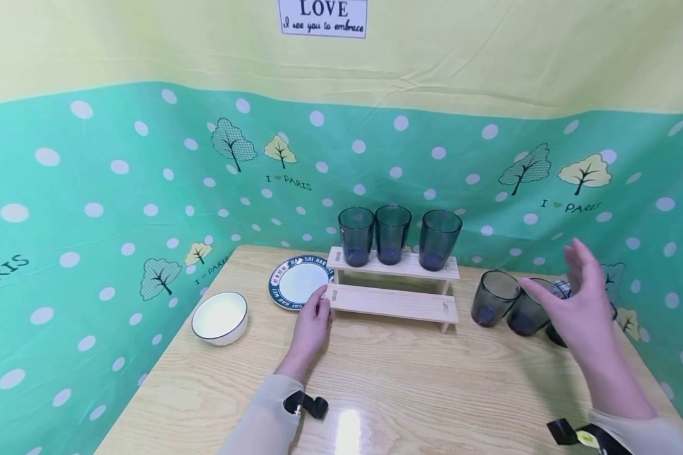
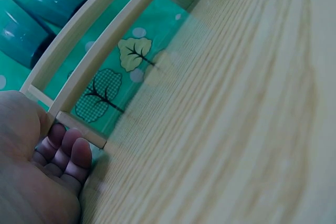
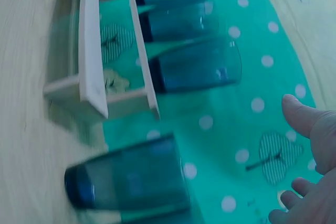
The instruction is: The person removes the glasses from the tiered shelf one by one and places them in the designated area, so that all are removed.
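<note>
A two-tier wooden rack [image 1: 393, 303] stands on the table, with three dark tinted glasses [image 1: 440, 241] upright on its upper board. My left hand [image 1: 312, 325] grips the left end of the lower board; in the left wrist view its fingers [image 2: 80, 153] curl in by the rack's leg. To the right of the rack, more tinted glasses [image 1: 494, 300] stand in a row on the table, the rightmost mostly hidden behind my right hand [image 1: 586, 316]. That hand is raised with thumb and fingers spread, holding nothing. In the right wrist view a glass [image 3: 128, 177] is apart from its thumb.
A white bowl [image 1: 221, 319] with a dark rim sits at the table's left side. Behind my left hand lies a plate [image 1: 277, 284] with a blue lettered border, close to the rack. A green and yellow printed curtain [image 1: 432, 170] hangs behind the table.
</note>
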`<state>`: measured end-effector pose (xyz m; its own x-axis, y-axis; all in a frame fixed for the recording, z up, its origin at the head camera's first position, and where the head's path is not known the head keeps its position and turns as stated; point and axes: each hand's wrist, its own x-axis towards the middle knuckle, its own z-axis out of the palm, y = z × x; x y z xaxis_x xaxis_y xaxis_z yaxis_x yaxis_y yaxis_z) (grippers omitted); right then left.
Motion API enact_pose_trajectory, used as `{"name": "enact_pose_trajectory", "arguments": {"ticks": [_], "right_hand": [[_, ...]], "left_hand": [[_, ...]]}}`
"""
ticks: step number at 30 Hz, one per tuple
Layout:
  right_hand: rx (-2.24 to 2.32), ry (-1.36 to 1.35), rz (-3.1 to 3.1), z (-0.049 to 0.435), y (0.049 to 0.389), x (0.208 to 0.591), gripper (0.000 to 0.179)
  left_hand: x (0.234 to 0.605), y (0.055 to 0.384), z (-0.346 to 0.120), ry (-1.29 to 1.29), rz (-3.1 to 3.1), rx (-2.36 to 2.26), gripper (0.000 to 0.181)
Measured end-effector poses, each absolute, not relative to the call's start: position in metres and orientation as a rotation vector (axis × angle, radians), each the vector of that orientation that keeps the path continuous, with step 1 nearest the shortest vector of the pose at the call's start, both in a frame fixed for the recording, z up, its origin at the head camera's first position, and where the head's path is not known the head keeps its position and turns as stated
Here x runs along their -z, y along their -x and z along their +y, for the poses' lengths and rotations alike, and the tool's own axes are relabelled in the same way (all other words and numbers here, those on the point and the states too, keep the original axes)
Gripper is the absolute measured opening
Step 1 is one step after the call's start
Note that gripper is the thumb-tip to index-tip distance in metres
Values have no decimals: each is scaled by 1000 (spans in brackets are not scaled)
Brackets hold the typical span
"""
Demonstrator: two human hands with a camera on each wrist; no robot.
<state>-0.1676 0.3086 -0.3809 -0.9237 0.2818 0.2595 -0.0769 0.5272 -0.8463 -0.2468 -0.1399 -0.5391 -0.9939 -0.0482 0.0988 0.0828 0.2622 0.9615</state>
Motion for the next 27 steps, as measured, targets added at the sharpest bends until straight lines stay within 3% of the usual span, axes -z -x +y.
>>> {"name": "enact_pose_trajectory", "arguments": {"ticks": [27], "right_hand": [[-1616,-139,-2414,216,252,370,115]], "left_hand": [[538,246,-139,15,-2415,1804,49]]}}
